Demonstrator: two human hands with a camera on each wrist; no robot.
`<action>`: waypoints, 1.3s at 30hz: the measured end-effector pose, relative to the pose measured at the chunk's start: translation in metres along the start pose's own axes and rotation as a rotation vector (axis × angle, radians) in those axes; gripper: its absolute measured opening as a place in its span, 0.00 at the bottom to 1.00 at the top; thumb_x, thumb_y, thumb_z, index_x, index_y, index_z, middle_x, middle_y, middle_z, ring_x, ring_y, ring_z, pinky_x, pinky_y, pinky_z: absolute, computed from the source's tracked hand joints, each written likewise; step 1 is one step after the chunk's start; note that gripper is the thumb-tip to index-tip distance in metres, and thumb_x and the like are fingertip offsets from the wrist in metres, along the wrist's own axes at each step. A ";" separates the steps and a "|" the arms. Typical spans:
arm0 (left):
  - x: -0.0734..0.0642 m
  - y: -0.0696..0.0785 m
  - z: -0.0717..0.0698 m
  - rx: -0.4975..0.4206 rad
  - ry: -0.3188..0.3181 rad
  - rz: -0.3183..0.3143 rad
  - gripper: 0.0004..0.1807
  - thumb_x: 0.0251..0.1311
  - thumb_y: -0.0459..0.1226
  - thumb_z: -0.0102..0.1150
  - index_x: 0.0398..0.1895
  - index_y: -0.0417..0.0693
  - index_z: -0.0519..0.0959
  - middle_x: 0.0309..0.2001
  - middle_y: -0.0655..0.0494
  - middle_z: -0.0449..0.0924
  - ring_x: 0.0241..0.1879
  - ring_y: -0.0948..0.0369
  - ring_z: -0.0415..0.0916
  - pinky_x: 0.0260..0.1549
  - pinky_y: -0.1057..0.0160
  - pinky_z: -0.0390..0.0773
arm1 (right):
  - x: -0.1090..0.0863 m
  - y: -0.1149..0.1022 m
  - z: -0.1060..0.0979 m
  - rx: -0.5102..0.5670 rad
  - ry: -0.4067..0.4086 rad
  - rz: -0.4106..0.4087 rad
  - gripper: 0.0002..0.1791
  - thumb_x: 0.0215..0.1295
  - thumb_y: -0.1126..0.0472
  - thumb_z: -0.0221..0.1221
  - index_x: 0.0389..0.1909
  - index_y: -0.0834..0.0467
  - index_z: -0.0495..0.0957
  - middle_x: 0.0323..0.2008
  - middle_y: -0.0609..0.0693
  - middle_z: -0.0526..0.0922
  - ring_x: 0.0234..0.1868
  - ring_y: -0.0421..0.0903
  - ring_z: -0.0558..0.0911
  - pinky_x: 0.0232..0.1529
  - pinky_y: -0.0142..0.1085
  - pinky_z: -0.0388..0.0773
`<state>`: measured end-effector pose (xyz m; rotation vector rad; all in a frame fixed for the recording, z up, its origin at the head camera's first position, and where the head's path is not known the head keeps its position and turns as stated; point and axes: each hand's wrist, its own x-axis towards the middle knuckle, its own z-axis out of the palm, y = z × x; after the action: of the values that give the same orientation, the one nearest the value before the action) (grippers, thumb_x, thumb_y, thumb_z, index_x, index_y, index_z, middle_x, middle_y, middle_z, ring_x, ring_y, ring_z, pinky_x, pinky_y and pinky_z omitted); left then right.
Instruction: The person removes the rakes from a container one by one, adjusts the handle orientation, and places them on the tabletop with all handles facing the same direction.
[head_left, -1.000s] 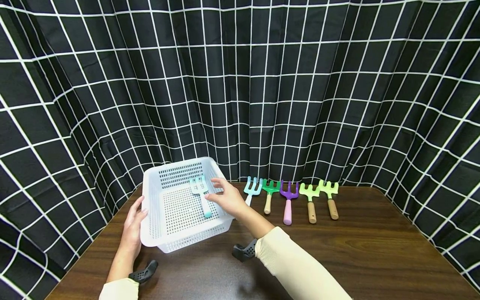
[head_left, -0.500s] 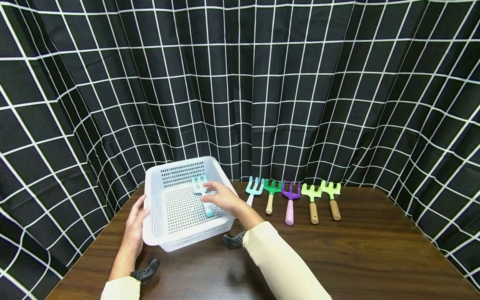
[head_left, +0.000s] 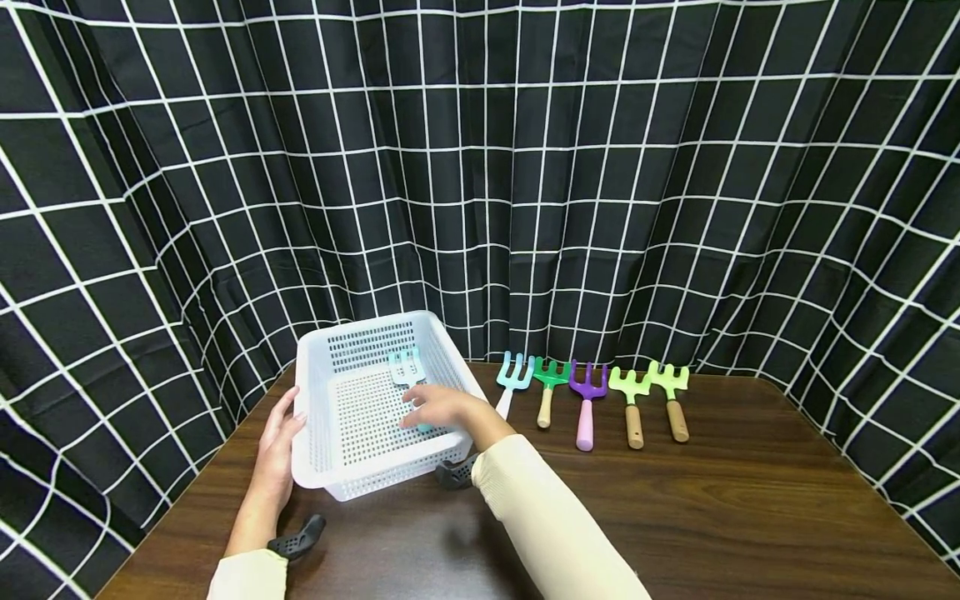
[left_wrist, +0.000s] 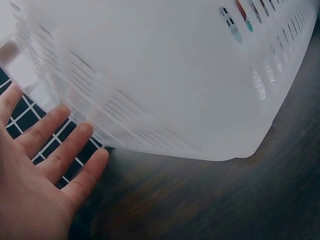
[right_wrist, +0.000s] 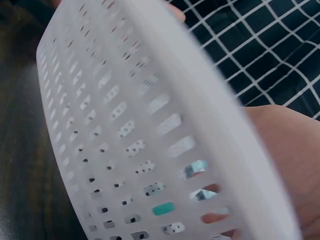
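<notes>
In the head view my left hand (head_left: pixel 277 442) grips the left side of a white slotted plastic basket (head_left: pixel 318 475), thumb at the rim. The left wrist view shows its fingers (left_wrist: pixel 80 137) spread against the outer wall. A small pale-blue garden fork (head_left: pixel 405 367) lies inside on the basket floor, tines away from me. My right hand (head_left: pixel 442 407) reaches over the right rim with loosely spread fingers above the fork and covers most of its handle. The basket wall (right_wrist: pixel 115 150) largely hides that hand in the right wrist view; skin and teal show through the slots.
Right of the basket, garden forks lie in a row: blue (head_left: pixel 514 375), green (head_left: pixel 551 379), purple with a pink handle (head_left: pixel 587 392), then two lime ones (head_left: pixel 630 392) with wooden handles. A black gridded curtain (head_left: pixel 585 183) hangs behind the brown table (head_left: pixel 712 500).
My right hand has slid toward the fork's handle end, its fingers looser. The fork stays put in the basket. The head view has shifted slightly; my left hand keeps its place on the basket.
</notes>
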<state>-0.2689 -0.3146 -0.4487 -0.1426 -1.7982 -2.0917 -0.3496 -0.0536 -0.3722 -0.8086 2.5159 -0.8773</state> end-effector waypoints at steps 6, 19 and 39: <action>0.000 -0.001 0.001 0.003 0.002 -0.009 0.26 0.75 0.37 0.41 0.73 0.46 0.53 0.48 0.61 0.78 0.40 0.65 0.80 0.35 0.68 0.78 | 0.006 0.004 0.006 -0.151 -0.026 0.023 0.32 0.61 0.49 0.62 0.65 0.56 0.71 0.60 0.52 0.76 0.61 0.48 0.73 0.61 0.40 0.66; 0.000 0.000 0.001 0.011 0.010 -0.011 0.27 0.74 0.38 0.42 0.73 0.45 0.52 0.48 0.61 0.78 0.40 0.65 0.79 0.36 0.69 0.78 | 0.008 0.003 0.005 -0.157 -0.097 -0.034 0.29 0.62 0.51 0.61 0.62 0.58 0.73 0.59 0.48 0.77 0.61 0.45 0.72 0.61 0.37 0.65; 0.000 0.002 0.001 -0.015 -0.015 0.011 0.27 0.75 0.37 0.41 0.73 0.44 0.52 0.48 0.59 0.78 0.40 0.64 0.79 0.35 0.68 0.78 | 0.006 0.000 0.007 -0.063 -0.058 -0.052 0.26 0.61 0.53 0.63 0.60 0.55 0.75 0.49 0.48 0.83 0.51 0.44 0.79 0.53 0.38 0.72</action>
<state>-0.2680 -0.3138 -0.4471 -0.1723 -1.7872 -2.1023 -0.3511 -0.0603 -0.3782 -0.9096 2.4935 -0.7833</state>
